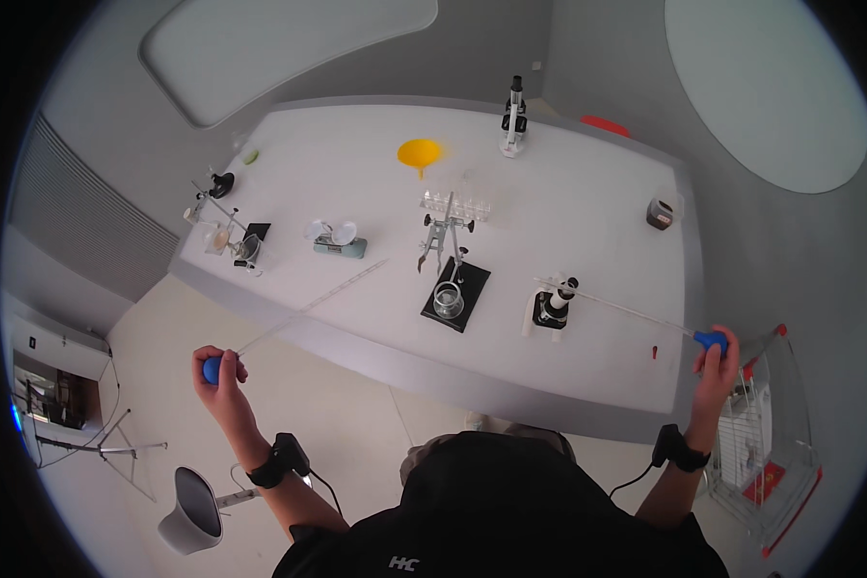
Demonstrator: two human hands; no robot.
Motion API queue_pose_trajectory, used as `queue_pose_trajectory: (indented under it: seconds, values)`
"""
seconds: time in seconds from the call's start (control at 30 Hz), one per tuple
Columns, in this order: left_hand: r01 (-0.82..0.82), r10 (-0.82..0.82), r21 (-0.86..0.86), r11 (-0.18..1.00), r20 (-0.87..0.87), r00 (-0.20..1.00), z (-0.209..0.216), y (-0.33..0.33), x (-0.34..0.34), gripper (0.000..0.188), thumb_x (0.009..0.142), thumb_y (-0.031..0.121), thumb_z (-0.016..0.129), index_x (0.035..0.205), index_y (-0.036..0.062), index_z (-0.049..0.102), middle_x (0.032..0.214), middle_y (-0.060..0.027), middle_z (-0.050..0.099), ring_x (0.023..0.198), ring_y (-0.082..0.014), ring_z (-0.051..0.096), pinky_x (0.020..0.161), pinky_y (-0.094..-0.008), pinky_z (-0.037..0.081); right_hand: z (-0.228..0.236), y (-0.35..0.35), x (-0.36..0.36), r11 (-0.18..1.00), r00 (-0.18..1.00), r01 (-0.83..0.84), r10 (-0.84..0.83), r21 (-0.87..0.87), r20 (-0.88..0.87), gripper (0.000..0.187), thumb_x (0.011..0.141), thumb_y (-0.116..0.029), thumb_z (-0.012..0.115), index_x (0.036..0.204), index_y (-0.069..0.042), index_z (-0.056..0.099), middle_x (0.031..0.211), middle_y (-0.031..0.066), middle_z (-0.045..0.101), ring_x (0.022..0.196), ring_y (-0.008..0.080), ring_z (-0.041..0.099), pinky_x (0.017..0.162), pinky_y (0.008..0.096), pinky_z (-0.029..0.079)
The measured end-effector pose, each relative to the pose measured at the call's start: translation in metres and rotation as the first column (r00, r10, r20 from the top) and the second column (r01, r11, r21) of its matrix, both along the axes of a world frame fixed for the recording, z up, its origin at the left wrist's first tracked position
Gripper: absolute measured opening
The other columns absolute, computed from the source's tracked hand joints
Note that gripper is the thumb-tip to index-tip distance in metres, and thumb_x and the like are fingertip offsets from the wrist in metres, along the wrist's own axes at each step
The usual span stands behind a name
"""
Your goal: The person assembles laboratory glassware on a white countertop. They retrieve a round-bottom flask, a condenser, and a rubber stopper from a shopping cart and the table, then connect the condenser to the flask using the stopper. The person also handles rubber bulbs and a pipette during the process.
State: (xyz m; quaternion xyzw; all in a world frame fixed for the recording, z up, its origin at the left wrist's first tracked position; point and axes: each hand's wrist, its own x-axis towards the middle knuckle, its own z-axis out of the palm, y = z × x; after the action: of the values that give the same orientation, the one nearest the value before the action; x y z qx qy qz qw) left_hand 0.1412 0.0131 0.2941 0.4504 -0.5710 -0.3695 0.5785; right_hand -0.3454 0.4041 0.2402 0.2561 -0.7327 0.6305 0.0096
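Left pipette markings too small

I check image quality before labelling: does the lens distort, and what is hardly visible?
Head view: the table's front edge bows and the picture corners fall to black; the thin pipette in the left hand and clear test tubes look faint against the white top.

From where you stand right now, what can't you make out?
All in the head view:
Left blue bulb: partly covered by the left hand.
Right blue bulb: partly covered by the right hand.
Left pipette and right pipette: too thin to show any liquid.
Tube rack: partly behind the clamp stand.
Red thing: lower part hidden by the table.
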Motion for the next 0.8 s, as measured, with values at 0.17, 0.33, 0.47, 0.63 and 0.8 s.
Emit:
queue_pose_trajectory:
  seconds: [0.17,0.33,0.47,0.63,0.8]
  values:
    - [0.001,-0.005,-0.049,0.999,-0.081,0.997,0.011,0.016,-0.018,0.01,0.089,0.004,0.06,0.09,0.0068,0.051,0.07,-0.0004,0.049,0.06,-0.0082,0.047,0.055,-0.0222,0.036,-0.01,0.021,-0.023,0.998,0.998,0.062,-0.062,-0.01,0.018,0.029,0.101,-0.025,0.046,0.121,-0.005,0.052,0.082,0.002,0.057,0.061,0.0049,0.043,0.053,0.0192,0.032]
    - [-0.013,0.009,-0.058,0.998,-0.062,0.998,0.024,0.026,-0.047,0.011,0.088,0.005,0.061,0.09,0.0066,0.051,0.07,-0.0005,0.049,0.06,-0.0081,0.047,0.055,-0.0223,0.037,-0.008,0.013,-0.034,0.991,0.994,0.109,-0.107,-0.08,0.032,0.03,0.101,-0.026,0.048,0.122,-0.005,0.052,0.078,0.0001,0.053,0.062,0.005,0.043,0.055,0.0197,0.033]
    - [0.0,0.006,-0.077,0.997,0.075,0.997,0.039,0.003,-0.078,0.012,0.088,0.006,0.064,0.089,0.0057,0.052,0.072,-0.0009,0.051,0.06,-0.0076,0.048,0.054,-0.0215,0.039,0.003,-0.018,-0.051,0.99,0.994,0.016,-0.001,-0.139,0.109,0.026,0.097,-0.014,0.053,0.119,-0.001,0.053,0.078,0.0004,0.051,0.062,0.0055,0.045,0.057,0.0198,0.037]
    - [0.152,-0.121,-0.112,0.982,0.244,0.962,0.052,-0.07,-0.144,0.016,0.085,0.011,0.068,0.086,0.0051,0.054,0.073,0.0001,0.054,0.062,-0.0071,0.052,0.055,-0.0205,0.042,0.029,-0.107,-0.084,0.969,0.983,-0.172,0.18,-0.18,0.031,0.025,0.094,-0.01,0.057,0.117,-0.002,0.054,0.08,-0.0008,0.051,0.062,0.0048,0.045,0.056,0.0197,0.038]
    - [0.295,-0.173,-0.191,0.936,0.481,0.859,0.04,-0.163,-0.217,0.021,0.081,0.015,0.071,0.084,0.0028,0.054,0.068,-0.0028,0.052,0.061,-0.0111,0.046,0.058,-0.0258,0.042,0.062,-0.235,-0.087,0.948,0.957,-0.289,0.283,-0.134,-0.059,0.026,0.092,-0.012,0.063,0.116,-0.003,0.055,0.084,-0.0016,0.051,0.064,0.0044,0.044,0.057,0.0188,0.039]
